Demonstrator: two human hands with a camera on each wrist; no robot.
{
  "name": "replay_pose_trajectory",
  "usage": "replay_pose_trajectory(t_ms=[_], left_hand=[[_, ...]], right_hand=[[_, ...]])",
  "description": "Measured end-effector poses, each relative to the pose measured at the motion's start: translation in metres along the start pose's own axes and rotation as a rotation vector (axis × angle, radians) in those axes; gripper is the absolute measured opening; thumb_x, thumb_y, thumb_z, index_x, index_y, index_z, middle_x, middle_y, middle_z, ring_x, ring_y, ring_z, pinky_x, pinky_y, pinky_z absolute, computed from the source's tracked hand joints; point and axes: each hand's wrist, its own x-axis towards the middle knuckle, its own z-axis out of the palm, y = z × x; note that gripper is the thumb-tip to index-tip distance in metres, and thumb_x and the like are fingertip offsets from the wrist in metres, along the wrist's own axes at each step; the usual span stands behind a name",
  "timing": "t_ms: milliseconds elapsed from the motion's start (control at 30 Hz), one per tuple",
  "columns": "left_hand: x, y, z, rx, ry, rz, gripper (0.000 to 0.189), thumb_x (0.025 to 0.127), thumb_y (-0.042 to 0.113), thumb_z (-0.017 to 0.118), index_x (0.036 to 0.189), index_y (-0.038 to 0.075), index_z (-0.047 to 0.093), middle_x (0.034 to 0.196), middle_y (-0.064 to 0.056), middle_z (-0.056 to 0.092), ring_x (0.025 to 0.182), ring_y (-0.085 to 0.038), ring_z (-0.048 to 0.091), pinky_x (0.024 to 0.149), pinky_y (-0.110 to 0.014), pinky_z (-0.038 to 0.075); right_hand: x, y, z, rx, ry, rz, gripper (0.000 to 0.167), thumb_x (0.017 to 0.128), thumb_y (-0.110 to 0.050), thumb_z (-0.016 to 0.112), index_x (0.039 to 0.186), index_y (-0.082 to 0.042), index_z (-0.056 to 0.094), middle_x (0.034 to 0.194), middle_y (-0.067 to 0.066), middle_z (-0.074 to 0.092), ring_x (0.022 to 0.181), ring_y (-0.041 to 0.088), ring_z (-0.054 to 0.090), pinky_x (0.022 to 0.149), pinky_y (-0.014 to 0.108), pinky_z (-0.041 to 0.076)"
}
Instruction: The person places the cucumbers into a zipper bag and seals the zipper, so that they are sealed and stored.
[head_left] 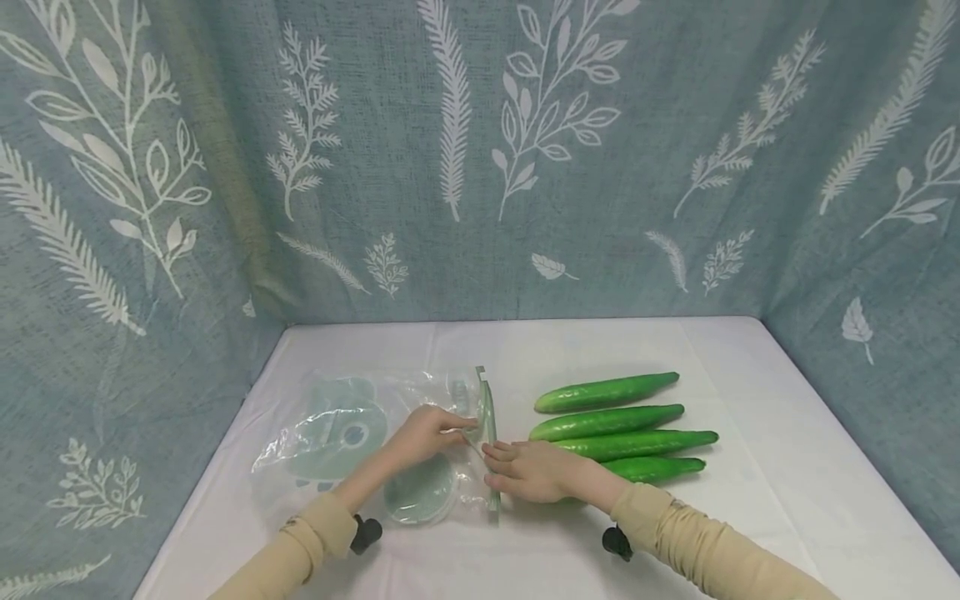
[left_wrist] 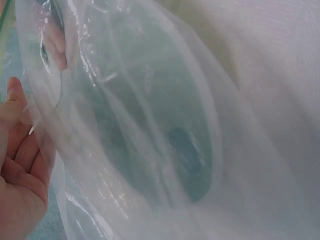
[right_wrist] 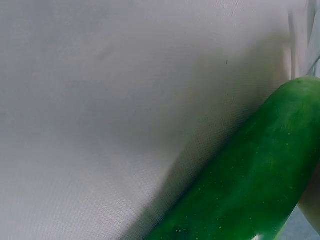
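A clear zip bag (head_left: pixel 300 454) printed with a pale green cartoon figure lies flat on the left, its green-edged mouth strip (head_left: pixel 491 408) facing right. My left hand (head_left: pixel 427 433) pinches the bag film near that mouth between thumb and fingers; the left wrist view shows this hand (left_wrist: pixel 22 175) at the film's edge. My right hand (head_left: pixel 532 471) lies palm down with fingers extended onto the strip. Beneath its wrist runs the nearest cucumber (head_left: pixel 656 469), its near end partly hidden. In the right wrist view this cucumber (right_wrist: pixel 240 185) lies beside the hand, its tip towards the bag.
Several more cucumbers, such as the farthest one (head_left: pixel 607 392), lie roughly parallel on the right of the white-covered table (head_left: pixel 772 517). A blue-green leaf-patterned curtain (head_left: pixel 480 167) hangs around the back and sides.
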Motion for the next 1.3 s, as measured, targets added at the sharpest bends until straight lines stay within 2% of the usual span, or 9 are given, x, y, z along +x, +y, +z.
replay_pose_trajectory(t_ms=[67, 233, 333, 600, 767, 1000, 1200, 1300], left_hand=[[0.000, -0.001, -0.002, -0.029, -0.003, 0.003, 0.024, 0.086, 0.008, 0.065, 0.109, 0.006, 0.071, 0.111, -0.009, 0.070, 0.091, -0.020, 0.070, 0.080, -0.031, 0.058], [-0.001, -0.005, -0.006, -0.094, 0.004, -0.014, 0.024, 0.086, 0.007, 0.064, 0.109, 0.006, 0.071, 0.108, -0.010, 0.071, 0.086, -0.020, 0.071, 0.075, -0.025, 0.058], [-0.002, -0.006, -0.009, -0.128, 0.015, -0.039, 0.024, 0.086, 0.008, 0.065, 0.109, 0.007, 0.071, 0.108, -0.011, 0.071, 0.095, -0.024, 0.070, 0.081, -0.026, 0.058], [-0.001, -0.008, -0.017, -0.224, 0.013, -0.094, 0.026, 0.086, 0.009, 0.064, 0.112, 0.007, 0.069, 0.109, -0.012, 0.070, 0.103, -0.029, 0.068, 0.087, -0.032, 0.057], [-0.001, -0.010, -0.021, -0.262, 0.010, -0.095, 0.027, 0.088, 0.009, 0.063, 0.114, 0.004, 0.068, 0.111, -0.015, 0.069, 0.106, -0.032, 0.066, 0.090, -0.037, 0.056], [0.000, -0.010, -0.028, -0.371, 0.031, -0.118, 0.026, 0.090, 0.009, 0.062, 0.113, -0.002, 0.066, 0.115, -0.021, 0.066, 0.113, -0.039, 0.060, 0.093, -0.045, 0.054], [0.001, -0.006, -0.030, -0.390, 0.041, -0.138, 0.026, 0.090, 0.008, 0.062, 0.114, -0.001, 0.066, 0.115, -0.020, 0.066, 0.112, -0.038, 0.061, 0.093, -0.044, 0.054], [0.001, -0.010, -0.028, -0.380, 0.039, -0.131, 0.028, 0.089, 0.009, 0.063, 0.115, -0.001, 0.065, 0.116, -0.020, 0.066, 0.113, -0.038, 0.061, 0.093, -0.043, 0.055]], right_hand=[[0.001, 0.001, 0.000, 0.026, 0.004, 0.012, 0.060, 0.102, -0.050, 0.014, 0.147, -0.016, 0.035, 0.154, -0.002, 0.031, 0.142, 0.018, 0.032, 0.117, 0.036, 0.032], [0.002, 0.001, -0.002, 0.076, 0.008, 0.031, 0.057, 0.103, -0.044, 0.011, 0.146, -0.017, 0.036, 0.153, -0.003, 0.034, 0.141, 0.018, 0.034, 0.116, 0.036, 0.032], [0.002, 0.002, -0.003, 0.089, 0.004, 0.039, 0.057, 0.103, -0.045, 0.010, 0.147, -0.018, 0.035, 0.153, -0.004, 0.032, 0.141, 0.017, 0.033, 0.117, 0.037, 0.031], [0.001, 0.002, -0.004, 0.084, 0.004, 0.040, 0.055, 0.103, -0.045, 0.014, 0.147, -0.019, 0.034, 0.154, -0.004, 0.032, 0.142, 0.017, 0.032, 0.117, 0.037, 0.031], [0.001, 0.002, -0.003, 0.081, 0.001, 0.044, 0.054, 0.103, -0.044, 0.015, 0.147, -0.019, 0.033, 0.154, -0.004, 0.032, 0.142, 0.017, 0.032, 0.117, 0.036, 0.031], [0.003, 0.003, -0.001, 0.046, 0.016, 0.033, 0.053, 0.103, -0.041, 0.016, 0.148, -0.018, 0.032, 0.153, -0.003, 0.032, 0.141, 0.018, 0.034, 0.116, 0.035, 0.032], [0.002, 0.003, -0.001, 0.048, 0.024, 0.027, 0.051, 0.103, -0.040, 0.018, 0.148, -0.017, 0.033, 0.153, -0.003, 0.032, 0.141, 0.018, 0.034, 0.116, 0.035, 0.032], [0.001, 0.002, -0.002, 0.043, 0.021, 0.022, 0.052, 0.103, -0.041, 0.018, 0.147, -0.017, 0.033, 0.154, -0.003, 0.032, 0.141, 0.019, 0.033, 0.117, 0.036, 0.032]])
